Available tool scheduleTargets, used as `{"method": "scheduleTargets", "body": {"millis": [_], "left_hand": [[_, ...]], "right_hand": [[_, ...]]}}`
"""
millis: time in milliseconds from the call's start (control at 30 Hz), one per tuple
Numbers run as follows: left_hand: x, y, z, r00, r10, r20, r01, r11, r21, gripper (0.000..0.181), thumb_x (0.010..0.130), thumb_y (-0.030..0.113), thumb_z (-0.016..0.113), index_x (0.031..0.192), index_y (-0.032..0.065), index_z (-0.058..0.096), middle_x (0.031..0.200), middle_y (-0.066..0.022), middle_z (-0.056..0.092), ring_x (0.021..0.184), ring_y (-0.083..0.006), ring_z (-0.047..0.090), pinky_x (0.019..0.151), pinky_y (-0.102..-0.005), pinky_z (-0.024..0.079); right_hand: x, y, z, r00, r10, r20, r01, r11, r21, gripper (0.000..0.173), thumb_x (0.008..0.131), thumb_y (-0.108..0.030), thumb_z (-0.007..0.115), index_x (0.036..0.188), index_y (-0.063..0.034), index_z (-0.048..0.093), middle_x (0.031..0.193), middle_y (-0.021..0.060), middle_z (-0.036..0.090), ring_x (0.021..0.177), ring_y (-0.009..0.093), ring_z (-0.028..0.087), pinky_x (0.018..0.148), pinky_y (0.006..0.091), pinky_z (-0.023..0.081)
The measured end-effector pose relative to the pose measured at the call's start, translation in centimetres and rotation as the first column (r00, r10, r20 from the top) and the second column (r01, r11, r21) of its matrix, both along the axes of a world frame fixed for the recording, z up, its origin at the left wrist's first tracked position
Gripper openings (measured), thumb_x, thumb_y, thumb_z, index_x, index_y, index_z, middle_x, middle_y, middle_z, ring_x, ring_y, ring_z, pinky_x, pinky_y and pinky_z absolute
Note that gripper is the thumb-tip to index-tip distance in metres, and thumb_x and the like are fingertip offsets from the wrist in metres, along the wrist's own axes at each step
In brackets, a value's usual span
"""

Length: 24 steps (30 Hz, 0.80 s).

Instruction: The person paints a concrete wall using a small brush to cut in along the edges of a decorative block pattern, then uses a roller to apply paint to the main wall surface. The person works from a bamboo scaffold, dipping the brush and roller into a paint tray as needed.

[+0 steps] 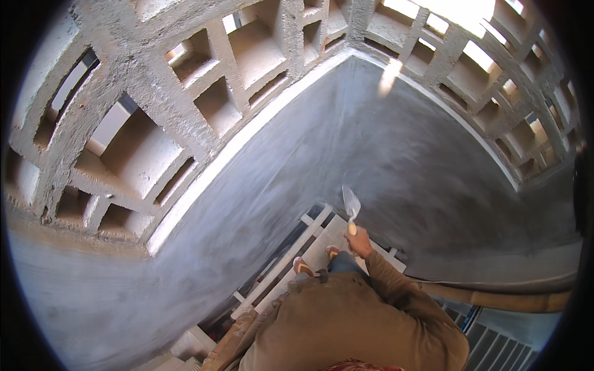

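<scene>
My right hand grips the pale handle of a pointed masonry trowel. The trowel's metal blade points up and away from me, in front of the dark grey plastered wall on the right. Whether the blade touches that wall I cannot tell. To the left of it, a second smooth grey plastered wall meets the first in a corner. My left hand is out of view. Below me, my feet in sandals stand on a wooden plank platform.
Above both walls runs a latticework of concrete blocks with square openings, bordered by a pale ledge. Gaps show between the planks and the left wall. A bamboo pole crosses at lower right, above stair-like steps.
</scene>
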<state>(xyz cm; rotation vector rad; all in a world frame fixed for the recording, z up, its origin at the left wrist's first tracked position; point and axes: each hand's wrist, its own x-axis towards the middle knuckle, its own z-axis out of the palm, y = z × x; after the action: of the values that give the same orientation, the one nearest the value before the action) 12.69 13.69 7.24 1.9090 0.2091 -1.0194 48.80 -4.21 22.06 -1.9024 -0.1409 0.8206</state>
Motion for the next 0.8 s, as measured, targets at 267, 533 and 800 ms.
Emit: {"method": "scheduleTargets", "body": {"millis": [267, 533, 800], "left_hand": [[3.5, 2.8, 3.2, 0.074, 0.985, -0.156, -0.941, 0.120, 0.316, 0.050, 0.084, 0.047, 0.064, 0.101, -0.0001, 0.068, 0.089, -0.0111, 0.064, 0.085, -0.0247, 0.063, 0.081, -0.0336, 0.049], [0.4, -2.0, -1.2, 0.025, 0.995, 0.094, -0.918, -0.015, 0.396, 0.041, 0.079, 0.033, 0.070, 0.097, -0.0036, 0.069, 0.097, -0.0198, 0.069, 0.089, -0.0291, 0.064, 0.085, -0.0397, 0.048], [1.0, -8.1, 6.7, 0.127, 0.992, -0.016, -0.884, 0.121, 0.452, 0.026, 0.079, 0.025, 0.070, 0.084, -0.0008, 0.070, 0.085, -0.0157, 0.069, 0.086, -0.0268, 0.064, 0.080, -0.0402, 0.048]], "right_hand": [[11.6, 9.9, 14.5, 0.788, -0.145, 0.599, -0.008, 0.969, 0.245, 0.034, 0.088, -0.022, 0.062, 0.109, 0.0014, 0.050, 0.092, 0.0261, 0.061, 0.085, 0.044, 0.060, 0.071, 0.0465, 0.046], [16.2, 14.0, 22.7, 0.519, -0.238, 0.821, -0.174, 0.911, 0.373, 0.035, 0.092, -0.021, 0.060, 0.115, 0.0021, 0.050, 0.085, 0.0218, 0.062, 0.076, 0.041, 0.060, 0.069, 0.0437, 0.047], [16.7, 13.0, 11.4, 0.720, -0.043, 0.692, -0.085, 0.985, 0.149, 0.035, 0.091, -0.027, 0.060, 0.107, 0.0026, 0.050, 0.089, 0.0277, 0.062, 0.084, 0.047, 0.060, 0.070, 0.0504, 0.046]]}}
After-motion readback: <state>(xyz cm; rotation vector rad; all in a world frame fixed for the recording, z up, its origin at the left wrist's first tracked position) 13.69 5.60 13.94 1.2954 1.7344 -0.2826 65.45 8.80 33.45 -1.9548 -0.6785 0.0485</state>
